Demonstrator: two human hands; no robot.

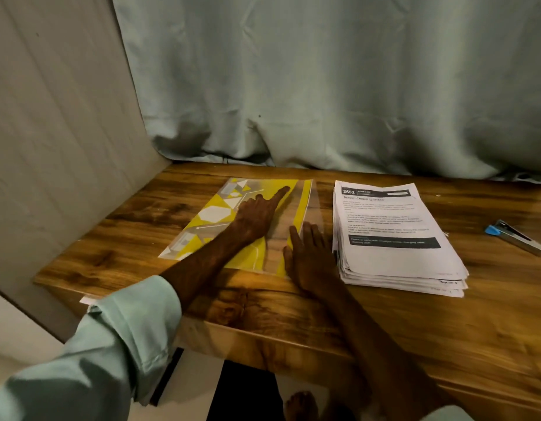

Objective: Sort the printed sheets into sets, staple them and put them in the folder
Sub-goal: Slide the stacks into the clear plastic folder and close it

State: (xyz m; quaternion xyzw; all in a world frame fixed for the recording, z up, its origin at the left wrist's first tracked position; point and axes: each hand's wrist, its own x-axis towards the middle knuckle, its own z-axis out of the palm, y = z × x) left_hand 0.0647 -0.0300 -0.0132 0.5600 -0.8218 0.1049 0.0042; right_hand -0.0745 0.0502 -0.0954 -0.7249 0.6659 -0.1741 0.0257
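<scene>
Left hand (258, 214) and right hand (308, 258) lie flat on the folder (213, 214), fingers straight, gripping nothing, probably squaring it on the desk (400, 335) beside the sheets (393, 232).

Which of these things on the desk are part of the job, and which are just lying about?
For the job: folder, stack of printed sheets, stapler.
Just there: curtain, wooden table.

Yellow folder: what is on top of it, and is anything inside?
The left hand lies across the middle of the folder, the right hand at its near right corner. Only the table shows through the clear strip; the yellow print hides any contents.
</scene>
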